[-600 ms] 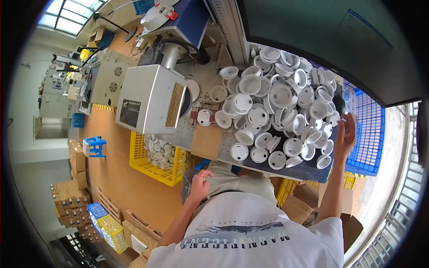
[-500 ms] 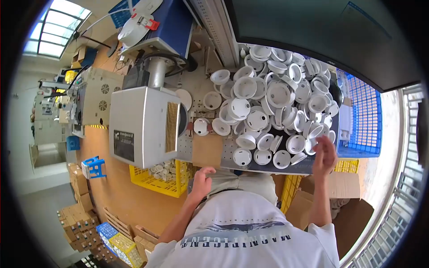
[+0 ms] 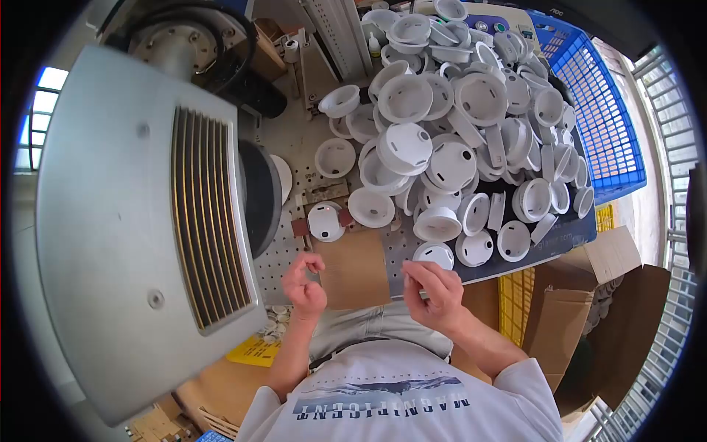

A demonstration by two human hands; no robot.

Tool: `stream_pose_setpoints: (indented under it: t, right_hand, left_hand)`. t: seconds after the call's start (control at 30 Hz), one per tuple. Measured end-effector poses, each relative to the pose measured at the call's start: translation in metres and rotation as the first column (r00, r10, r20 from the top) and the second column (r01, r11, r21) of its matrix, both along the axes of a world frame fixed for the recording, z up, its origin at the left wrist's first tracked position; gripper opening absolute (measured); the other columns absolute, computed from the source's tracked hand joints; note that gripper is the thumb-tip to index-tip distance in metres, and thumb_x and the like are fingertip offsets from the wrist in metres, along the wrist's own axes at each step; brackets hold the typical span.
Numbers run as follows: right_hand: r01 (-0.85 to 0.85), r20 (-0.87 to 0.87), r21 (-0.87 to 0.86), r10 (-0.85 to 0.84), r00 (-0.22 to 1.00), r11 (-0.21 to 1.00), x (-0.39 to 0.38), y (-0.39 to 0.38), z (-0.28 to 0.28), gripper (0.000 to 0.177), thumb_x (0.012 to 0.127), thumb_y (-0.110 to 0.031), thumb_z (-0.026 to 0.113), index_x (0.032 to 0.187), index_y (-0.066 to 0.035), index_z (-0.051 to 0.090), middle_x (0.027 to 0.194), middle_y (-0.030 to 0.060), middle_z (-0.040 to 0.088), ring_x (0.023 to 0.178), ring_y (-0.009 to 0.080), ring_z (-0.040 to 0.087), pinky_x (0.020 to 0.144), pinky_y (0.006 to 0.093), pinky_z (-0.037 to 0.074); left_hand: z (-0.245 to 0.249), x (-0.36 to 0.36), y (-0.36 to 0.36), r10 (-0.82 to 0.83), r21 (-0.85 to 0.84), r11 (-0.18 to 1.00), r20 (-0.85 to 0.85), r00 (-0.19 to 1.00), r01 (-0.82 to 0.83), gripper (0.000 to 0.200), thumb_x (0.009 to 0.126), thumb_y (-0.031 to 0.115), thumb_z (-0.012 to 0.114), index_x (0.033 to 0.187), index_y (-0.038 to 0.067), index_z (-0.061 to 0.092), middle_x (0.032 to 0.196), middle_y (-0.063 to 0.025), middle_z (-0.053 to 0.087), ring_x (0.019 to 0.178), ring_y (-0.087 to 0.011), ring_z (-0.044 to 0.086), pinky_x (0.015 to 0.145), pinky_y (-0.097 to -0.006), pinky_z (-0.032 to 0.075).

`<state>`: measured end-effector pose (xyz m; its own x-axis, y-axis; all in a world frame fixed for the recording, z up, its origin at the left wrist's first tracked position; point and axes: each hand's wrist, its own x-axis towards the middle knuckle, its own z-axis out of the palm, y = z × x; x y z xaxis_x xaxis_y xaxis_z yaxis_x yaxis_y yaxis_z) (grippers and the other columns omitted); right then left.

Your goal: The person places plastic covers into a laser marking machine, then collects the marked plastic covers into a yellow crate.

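My left hand point(image 3: 303, 283) hovers by the left edge of a brown cardboard piece point(image 3: 353, 271), its fingers loosely bent, a gap before the thumb and nothing visible between them. Just beyond it, a white plastic lid point(image 3: 325, 222) with a small dark slot sits in a fixture with reddish-brown blocks point(image 3: 300, 227). My right hand point(image 3: 434, 295) is at the bench's front edge, fingers bent to the left, thumb apart, no object showing. Close to its knuckles lies another white lid point(image 3: 433, 255). A large heap of white lids point(image 3: 482, 99) covers the bench on the right.
A big grey machine head point(image 3: 140, 221) with a vented side and round dark lens fills the left. Behind the heap stands a blue crate point(image 3: 600, 110). Open cardboard boxes point(image 3: 567, 317) and a yellow crate point(image 3: 517, 302) are at the lower right.
My right hand has come left from the heap's right side to the front edge. My left hand has risen to the cardboard piece. The view has moved closer to the bench.
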<state>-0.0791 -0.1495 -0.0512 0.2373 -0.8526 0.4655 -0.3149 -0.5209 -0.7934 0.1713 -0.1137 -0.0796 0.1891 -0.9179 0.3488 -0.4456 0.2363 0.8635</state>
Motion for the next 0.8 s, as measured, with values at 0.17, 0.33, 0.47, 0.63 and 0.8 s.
stream_pose_setpoints:
  t: [0.17, 0.33, 0.47, 0.63, 0.8]
  right_hand:
    - [-0.03, -0.481, -0.112, -0.028, 0.876, 0.993, 0.047, -0.022, 0.004, 0.037, 0.079, -0.005, 0.064, 0.114, 0.002, 0.058, 0.073, 0.0096, 0.063, 0.054, 0.0245, 0.064, 0.045, 0.0363, 0.048]
    - [0.004, -0.771, -0.108, -0.086, 0.631, 0.994, 0.064, -0.031, -0.013, 0.027, 0.08, -0.008, 0.06, 0.105, 0.001, 0.057, 0.073, 0.0131, 0.064, 0.061, 0.0293, 0.067, 0.05, 0.0405, 0.052]
    - [0.025, -0.817, -0.202, -0.182, 0.547, 0.979, 0.065, -0.034, -0.019, 0.016, 0.08, -0.008, 0.06, 0.094, -0.002, 0.055, 0.075, 0.0127, 0.064, 0.062, 0.0297, 0.068, 0.051, 0.0404, 0.052]
    - [-0.04, -0.812, -0.276, -0.21, 0.545, 0.96, 0.059, -0.018, -0.005, 0.02, 0.08, -0.009, 0.061, 0.098, -0.002, 0.055, 0.078, 0.0122, 0.065, 0.063, 0.0288, 0.068, 0.052, 0.0397, 0.053]
    - [-0.11, -0.724, -0.268, -0.125, 0.679, 0.957, 0.057, 0.036, 0.019, 0.016, 0.084, -0.004, 0.059, 0.099, -0.002, 0.057, 0.078, 0.0129, 0.065, 0.062, 0.0275, 0.067, 0.05, 0.0376, 0.05]
  left_hand:
    - [-0.03, 0.013, 0.048, 0.068, -0.085, 0.994, 0.017, 0.998, -0.066, 0.018, 0.065, 0.002, 0.039, 0.074, -0.005, 0.052, 0.069, -0.0102, 0.054, 0.058, -0.0174, 0.046, 0.054, -0.0263, 0.038]
    - [-0.045, 0.028, 0.06, 0.085, -0.153, 0.984, -0.066, 0.994, -0.094, 0.015, 0.07, 0.004, 0.04, 0.069, -0.005, 0.051, 0.065, -0.009, 0.054, 0.054, -0.0141, 0.044, 0.051, -0.0257, 0.036]
    - [-0.053, 0.029, 0.062, 0.068, -0.125, 0.99, -0.037, 0.997, -0.072, 0.015, 0.07, 0.011, 0.043, 0.07, -0.001, 0.052, 0.065, -0.0046, 0.049, 0.052, -0.0119, 0.038, 0.049, -0.0253, 0.031]
    - [-0.057, 0.032, 0.061, 0.04, -0.15, 0.988, -0.02, 0.999, -0.043, 0.014, 0.069, 0.009, 0.041, 0.071, 0.0, 0.052, 0.064, -0.0043, 0.047, 0.052, -0.0124, 0.039, 0.049, -0.0256, 0.031]
    - [-0.058, 0.029, 0.062, 0.072, -0.137, 0.987, -0.067, 0.995, -0.081, 0.015, 0.066, 0.007, 0.04, 0.071, 0.0, 0.052, 0.063, -0.0043, 0.046, 0.052, -0.0133, 0.038, 0.049, -0.0261, 0.032]
